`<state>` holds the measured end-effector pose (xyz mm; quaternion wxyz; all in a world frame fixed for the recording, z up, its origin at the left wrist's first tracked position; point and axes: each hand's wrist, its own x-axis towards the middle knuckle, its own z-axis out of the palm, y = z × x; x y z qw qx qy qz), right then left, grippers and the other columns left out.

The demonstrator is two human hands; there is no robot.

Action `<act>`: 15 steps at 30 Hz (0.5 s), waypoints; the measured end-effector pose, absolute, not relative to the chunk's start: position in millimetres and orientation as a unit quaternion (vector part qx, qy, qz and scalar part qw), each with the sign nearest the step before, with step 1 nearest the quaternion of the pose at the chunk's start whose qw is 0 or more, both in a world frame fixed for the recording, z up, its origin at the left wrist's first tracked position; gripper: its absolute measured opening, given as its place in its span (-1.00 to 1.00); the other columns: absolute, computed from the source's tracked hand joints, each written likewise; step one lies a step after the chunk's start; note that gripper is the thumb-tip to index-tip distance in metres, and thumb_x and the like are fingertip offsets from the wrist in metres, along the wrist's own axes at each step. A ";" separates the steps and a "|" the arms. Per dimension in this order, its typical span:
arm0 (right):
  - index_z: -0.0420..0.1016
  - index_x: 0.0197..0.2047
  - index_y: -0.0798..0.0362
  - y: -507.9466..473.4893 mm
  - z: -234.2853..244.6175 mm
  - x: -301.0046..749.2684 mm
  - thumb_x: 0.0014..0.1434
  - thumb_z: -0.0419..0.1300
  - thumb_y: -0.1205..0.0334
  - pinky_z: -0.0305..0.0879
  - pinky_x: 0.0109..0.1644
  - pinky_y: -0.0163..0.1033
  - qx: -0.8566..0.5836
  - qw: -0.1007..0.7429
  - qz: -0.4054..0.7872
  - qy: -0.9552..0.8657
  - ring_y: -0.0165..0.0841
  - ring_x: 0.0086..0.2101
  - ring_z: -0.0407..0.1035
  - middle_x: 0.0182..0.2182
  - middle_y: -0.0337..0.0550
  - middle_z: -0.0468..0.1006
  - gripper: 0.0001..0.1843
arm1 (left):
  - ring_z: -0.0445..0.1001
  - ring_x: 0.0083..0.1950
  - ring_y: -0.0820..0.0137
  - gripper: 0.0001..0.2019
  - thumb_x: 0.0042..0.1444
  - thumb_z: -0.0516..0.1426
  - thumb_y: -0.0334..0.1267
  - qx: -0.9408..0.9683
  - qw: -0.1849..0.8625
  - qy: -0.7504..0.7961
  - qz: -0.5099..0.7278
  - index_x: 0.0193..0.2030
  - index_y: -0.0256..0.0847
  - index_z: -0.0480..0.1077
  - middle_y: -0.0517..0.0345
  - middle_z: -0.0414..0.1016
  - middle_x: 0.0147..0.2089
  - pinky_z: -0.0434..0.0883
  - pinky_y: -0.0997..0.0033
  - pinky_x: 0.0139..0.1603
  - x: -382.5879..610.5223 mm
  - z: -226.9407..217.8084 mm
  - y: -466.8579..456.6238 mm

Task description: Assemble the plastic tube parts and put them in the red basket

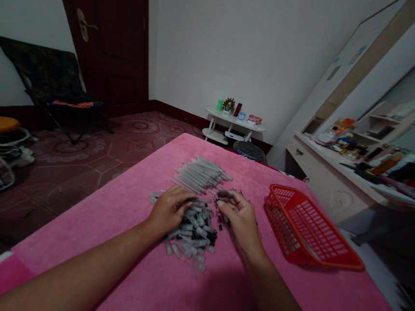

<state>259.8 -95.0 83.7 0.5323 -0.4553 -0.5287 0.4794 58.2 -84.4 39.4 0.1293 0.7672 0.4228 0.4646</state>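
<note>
My left hand (171,209) rests at the left side of a heap of short translucent pen caps (195,232) mixed with small black pieces. Its fingers curl inward, thumb near the fingertips; anything between them is too small to tell. Thumb and fingers of my right hand (238,212) come together over a pile of thin dark pieces (225,219), partly covered by the hand. What it pinches I cannot make out. Beyond both hands lies a bundle of long, slim grey-white pen barrels (203,173), roughly side by side.
A red plastic basket (317,233) stands tilted to the right on the pink-covered table (138,280). Further right is a dresser (335,186) crowded with bottles. A small white stand (234,120), a folding chair (50,76) and a dark door (109,35) are behind.
</note>
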 end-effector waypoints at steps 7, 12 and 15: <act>0.52 -0.31 0.06 -95.8 81.0 255.8 -0.01 0.26 0.22 0.37 -0.32 -0.28 -0.475 0.507 0.405 -0.594 -0.33 -0.37 0.45 -0.37 -0.14 0.55 -0.85 | 0.45 -0.16 0.32 -0.82 0.16 0.12 -0.35 0.767 0.129 0.431 0.458 -0.14 -0.16 0.51 0.05 0.55 -0.22 0.38 0.28 -0.12 57.8 38.1 -84.0; 0.54 -0.29 0.05 -96.1 78.5 256.6 0.04 0.22 0.23 0.37 -0.29 -0.27 -0.486 0.493 0.342 -0.635 -0.30 -0.34 0.46 -0.33 -0.13 0.58 -0.86 | 0.46 -0.15 0.32 -0.81 0.15 0.11 -0.38 0.774 0.127 0.430 0.448 -0.14 -0.17 0.51 0.06 0.55 -0.21 0.38 0.29 -0.11 57.9 38.6 -84.2; 0.55 -0.30 0.05 -96.0 78.8 257.5 0.06 0.19 0.26 0.36 -0.21 -0.25 -0.488 0.484 0.281 -0.670 -0.30 -0.30 0.46 -0.31 -0.12 0.59 -0.87 | 0.46 -0.15 0.32 -0.79 0.15 0.11 -0.40 0.782 0.121 0.425 0.440 -0.11 -0.17 0.50 0.05 0.54 -0.20 0.39 0.30 -0.12 58.1 39.5 -85.2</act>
